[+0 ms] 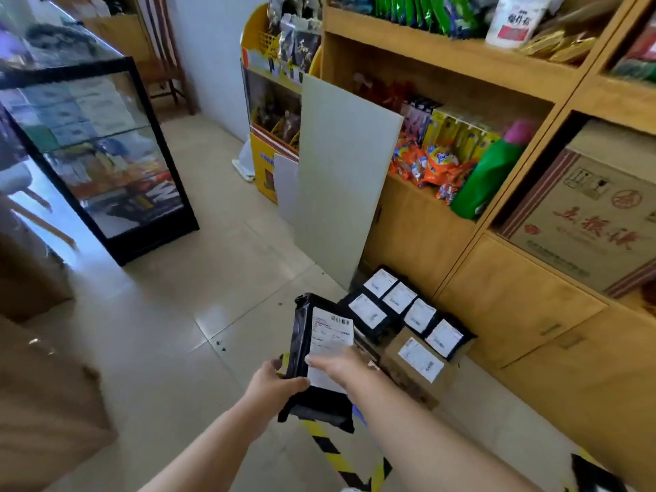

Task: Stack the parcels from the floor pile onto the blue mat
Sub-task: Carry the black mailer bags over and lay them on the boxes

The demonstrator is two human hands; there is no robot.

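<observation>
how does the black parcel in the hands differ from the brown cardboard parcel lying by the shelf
The black plastic-wrapped parcel is held up off the floor, gripped by the left hand with the right hand resting on its label; the brown cardboard parcel lies on the floor among the pile. The black one is a glossy soft bag, the brown one a matte box. Both carry a white shipping label on top.

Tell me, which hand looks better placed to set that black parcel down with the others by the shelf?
Probably the right hand. It lies flat on the label of the black parcel, on the side nearer the parcels on the floor by the wooden shelf. The left hand grips the parcel's far edge.
</observation>
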